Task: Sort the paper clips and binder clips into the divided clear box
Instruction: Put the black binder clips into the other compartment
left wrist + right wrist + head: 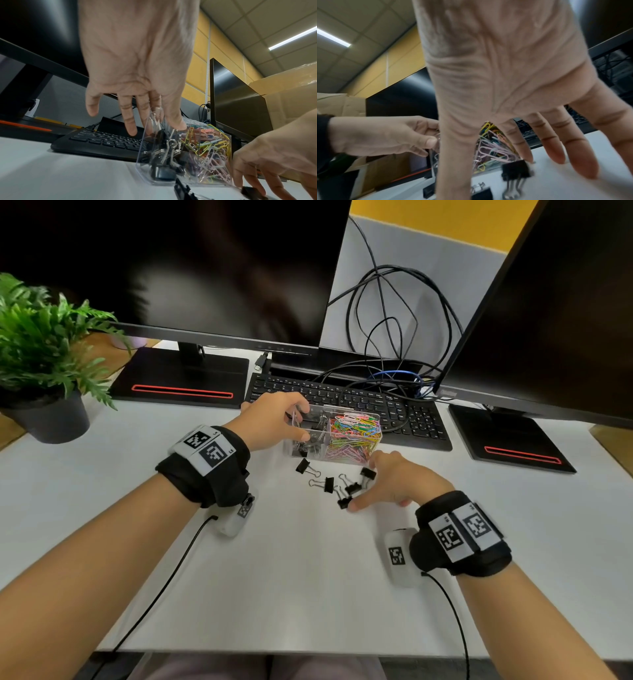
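From the head view, a divided clear box is seen on the white surface, just in front of a black keyboard. Its right compartment is filled with coloured paper clips; black binder clips are held in the left one. The left hand is placed at the box's 9 o'clock side, with thumb and fingers curled over the left compartment's rim; whether a clip is pinched there cannot be told. Five loose binder clips are scattered on the surface at the box's 6 o'clock. The right hand is spread over them from 3 o'clock, fingers released, the thumb tip touching the nearest clip. A potted plant is seen at 9 o'clock, and two dark monitors at 12 o'clock.

From the left wrist view, the left hand is shown with fingers extended down toward the clear box; the thumb side is pressed against the box top, blurred.

From the right wrist view, the right hand is seen with fingers splayed and relaxed, nothing grasped. A binder clip is found standing just beneath the index fingertip, with the paper clips behind it.
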